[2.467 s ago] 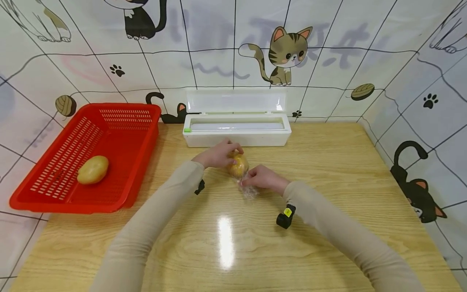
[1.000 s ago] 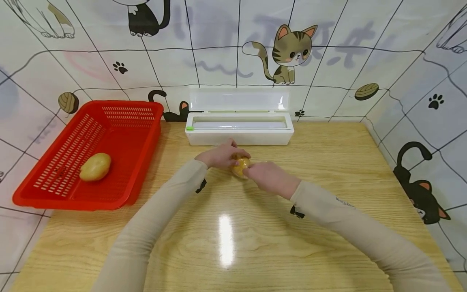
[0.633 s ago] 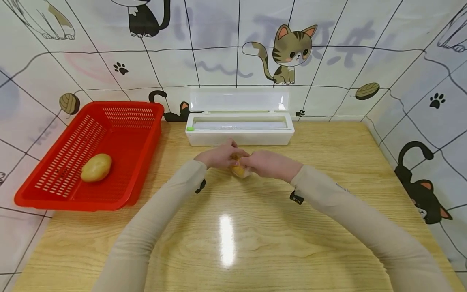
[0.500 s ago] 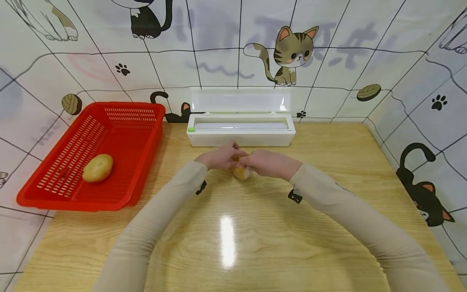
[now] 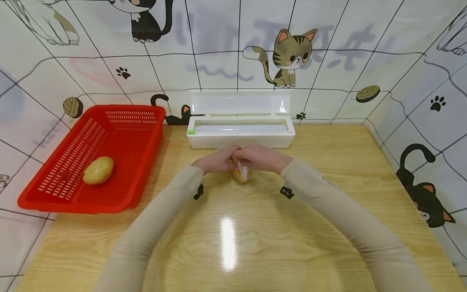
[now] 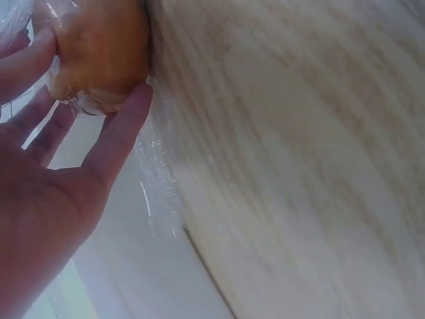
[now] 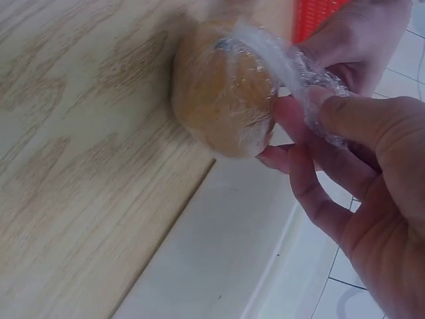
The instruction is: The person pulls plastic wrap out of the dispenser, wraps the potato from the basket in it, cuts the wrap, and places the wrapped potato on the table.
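A round, yellow-orange piece of produce (image 7: 219,86) wrapped in cling film sits at the back middle of the table, just in front of the white box; its exact kind does not show through the film. My left hand (image 5: 216,160) holds it, the thumb and fingers spread around its side in the left wrist view. Pinched between the thumb and fingers of my right hand (image 5: 264,157) is a gathered tail of cling film (image 7: 292,63), pulled up over the produce. In the head view both hands meet above it and cover its upper part.
Behind the hands stands a white cling film box (image 5: 240,142), its lid (image 5: 238,103) raised and a roll inside. To the left, a red plastic basket (image 5: 146,162) holds a potato (image 5: 98,170). Cat-patterned sheeting rises behind the wooden table (image 5: 292,243).
The film tail, at the near side of the produce earlier, has been brought up over it by my right hand. That hand has moved away from me and left, up against the left hand.
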Action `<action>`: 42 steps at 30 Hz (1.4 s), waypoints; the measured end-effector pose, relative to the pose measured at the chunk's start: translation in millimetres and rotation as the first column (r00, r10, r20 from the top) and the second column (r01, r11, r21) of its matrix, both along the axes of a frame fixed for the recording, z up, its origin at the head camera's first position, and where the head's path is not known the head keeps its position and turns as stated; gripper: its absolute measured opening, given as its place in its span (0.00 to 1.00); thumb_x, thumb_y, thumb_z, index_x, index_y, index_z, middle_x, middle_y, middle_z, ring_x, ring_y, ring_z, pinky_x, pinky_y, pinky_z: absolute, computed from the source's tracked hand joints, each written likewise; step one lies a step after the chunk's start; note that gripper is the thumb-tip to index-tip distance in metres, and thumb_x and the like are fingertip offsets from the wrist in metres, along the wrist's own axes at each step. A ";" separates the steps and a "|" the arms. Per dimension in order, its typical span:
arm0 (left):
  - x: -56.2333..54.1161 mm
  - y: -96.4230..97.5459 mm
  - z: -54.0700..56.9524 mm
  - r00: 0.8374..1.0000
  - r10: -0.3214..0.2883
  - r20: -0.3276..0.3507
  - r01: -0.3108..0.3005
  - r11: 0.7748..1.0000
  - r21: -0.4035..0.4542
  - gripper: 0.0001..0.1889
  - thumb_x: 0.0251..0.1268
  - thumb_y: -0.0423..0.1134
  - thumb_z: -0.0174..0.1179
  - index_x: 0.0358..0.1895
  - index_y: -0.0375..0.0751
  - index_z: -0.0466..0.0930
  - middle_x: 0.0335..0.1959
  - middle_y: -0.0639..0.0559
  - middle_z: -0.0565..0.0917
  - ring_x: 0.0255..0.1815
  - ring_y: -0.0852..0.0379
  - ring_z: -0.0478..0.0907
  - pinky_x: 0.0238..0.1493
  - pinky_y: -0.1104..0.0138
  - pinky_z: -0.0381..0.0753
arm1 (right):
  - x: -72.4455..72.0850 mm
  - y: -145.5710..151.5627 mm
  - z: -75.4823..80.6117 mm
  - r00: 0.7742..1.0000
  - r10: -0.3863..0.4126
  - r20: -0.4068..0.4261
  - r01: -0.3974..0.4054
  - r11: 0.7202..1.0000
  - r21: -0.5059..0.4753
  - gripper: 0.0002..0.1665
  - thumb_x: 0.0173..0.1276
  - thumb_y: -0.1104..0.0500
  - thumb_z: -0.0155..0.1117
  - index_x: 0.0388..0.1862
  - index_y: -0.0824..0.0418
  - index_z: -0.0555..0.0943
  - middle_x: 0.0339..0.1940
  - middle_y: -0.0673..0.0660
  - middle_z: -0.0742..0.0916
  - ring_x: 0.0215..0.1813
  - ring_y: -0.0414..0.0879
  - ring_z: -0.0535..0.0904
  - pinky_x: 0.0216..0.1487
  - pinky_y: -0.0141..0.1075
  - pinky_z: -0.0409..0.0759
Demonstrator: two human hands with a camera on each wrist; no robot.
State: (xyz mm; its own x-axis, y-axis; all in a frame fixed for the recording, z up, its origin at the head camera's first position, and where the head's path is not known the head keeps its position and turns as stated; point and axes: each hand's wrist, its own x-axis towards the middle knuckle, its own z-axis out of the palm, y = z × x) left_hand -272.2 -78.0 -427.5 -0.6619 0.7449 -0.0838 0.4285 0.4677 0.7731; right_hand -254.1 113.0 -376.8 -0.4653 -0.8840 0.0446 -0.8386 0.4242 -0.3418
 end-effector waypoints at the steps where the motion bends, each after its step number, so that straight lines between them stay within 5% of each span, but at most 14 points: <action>1: 0.6 -0.2 -0.7 1.000 0.000 -0.005 0.000 1.000 0.011 0.24 0.63 0.28 0.61 0.61 0.34 0.65 0.55 0.44 0.71 0.55 0.50 0.69 0.58 0.57 0.71 | -0.8 0.1 -1.8 1.000 -0.007 0.004 0.007 1.000 0.002 0.06 0.66 0.70 0.64 0.38 0.62 0.77 0.32 0.53 0.84 0.31 0.44 0.76 0.36 0.33 0.76; 11: 4.7 -3.9 -7.0 0.994 0.110 0.028 -0.111 0.993 0.047 0.20 0.62 0.32 0.65 0.56 0.43 0.71 0.54 0.51 0.74 0.53 0.51 0.71 0.54 0.58 0.73 | -0.2 3.6 -9.5 0.993 -0.087 0.075 0.090 0.996 -0.028 0.10 0.65 0.69 0.65 0.45 0.64 0.80 0.41 0.57 0.87 0.40 0.47 0.83 0.43 0.34 0.79; 18: 5.9 -6.0 -5.0 0.998 0.061 0.027 -0.063 0.996 0.063 0.26 0.57 0.31 0.67 0.59 0.40 0.70 0.56 0.50 0.73 0.55 0.50 0.69 0.55 0.59 0.72 | -1.9 3.6 -15.5 0.992 -0.085 0.091 0.089 0.995 -0.043 0.14 0.62 0.72 0.62 0.46 0.66 0.78 0.32 0.54 0.84 0.29 0.42 0.76 0.34 0.31 0.77; 25: 5.6 -7.2 -3.7 0.999 0.037 0.021 -0.039 0.996 0.081 0.23 0.65 0.40 0.64 0.61 0.41 0.70 0.59 0.48 0.72 0.58 0.51 0.68 0.56 0.60 0.70 | -2.1 7.0 -22.0 0.974 -0.141 0.178 0.159 0.983 -0.092 0.15 0.64 0.67 0.67 0.48 0.67 0.76 0.33 0.53 0.83 0.33 0.43 0.77 0.36 0.33 0.77; 29: 4.0 -7.0 -4.5 0.999 0.013 -0.038 -0.010 0.996 0.091 0.20 0.66 0.35 0.62 0.59 0.36 0.71 0.59 0.43 0.72 0.59 0.49 0.69 0.57 0.59 0.70 | -2.6 13.7 -27.9 0.930 -0.206 0.304 0.263 0.951 -0.160 0.18 0.63 0.70 0.65 0.52 0.68 0.74 0.37 0.57 0.83 0.38 0.46 0.79 0.41 0.35 0.79; 36: 3.6 -4.4 -4.6 0.999 0.049 -0.010 -0.049 0.998 0.040 0.18 0.64 0.34 0.64 0.54 0.36 0.71 0.57 0.42 0.72 0.53 0.44 0.72 0.53 0.57 0.74 | -5.4 32.4 -34.8 0.778 -0.257 0.573 0.472 0.841 -0.264 0.09 0.66 0.68 0.64 0.43 0.70 0.78 0.35 0.59 0.84 0.37 0.50 0.81 0.43 0.43 0.80; 39: 2.7 -3.7 -4.0 0.998 0.062 0.006 -0.062 0.998 0.023 0.19 0.63 0.33 0.64 0.55 0.37 0.70 0.57 0.43 0.72 0.53 0.45 0.72 0.52 0.58 0.74 | -7.0 36.1 -36.5 0.752 -0.243 0.612 0.500 0.815 -0.291 0.04 0.68 0.69 0.61 0.39 0.72 0.79 0.33 0.60 0.84 0.35 0.51 0.81 0.41 0.48 0.81; 42: 1.9 -3.4 -2.4 0.998 0.063 0.027 -0.063 0.998 0.016 0.19 0.64 0.32 0.63 0.55 0.38 0.69 0.57 0.43 0.72 0.53 0.45 0.72 0.52 0.58 0.74 | -7.6 35.6 -38.5 0.764 -0.257 0.592 0.504 0.810 -0.298 0.04 0.68 0.70 0.61 0.38 0.72 0.79 0.32 0.60 0.84 0.34 0.51 0.81 0.41 0.47 0.82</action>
State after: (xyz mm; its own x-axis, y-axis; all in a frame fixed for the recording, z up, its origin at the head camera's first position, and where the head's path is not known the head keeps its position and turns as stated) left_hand -270.3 -81.4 -429.9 -0.7051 0.7034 -0.0895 0.3779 0.4796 0.7919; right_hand -261.7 148.6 -415.2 -0.8190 -0.5734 0.0214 -0.2886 0.3794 -0.8791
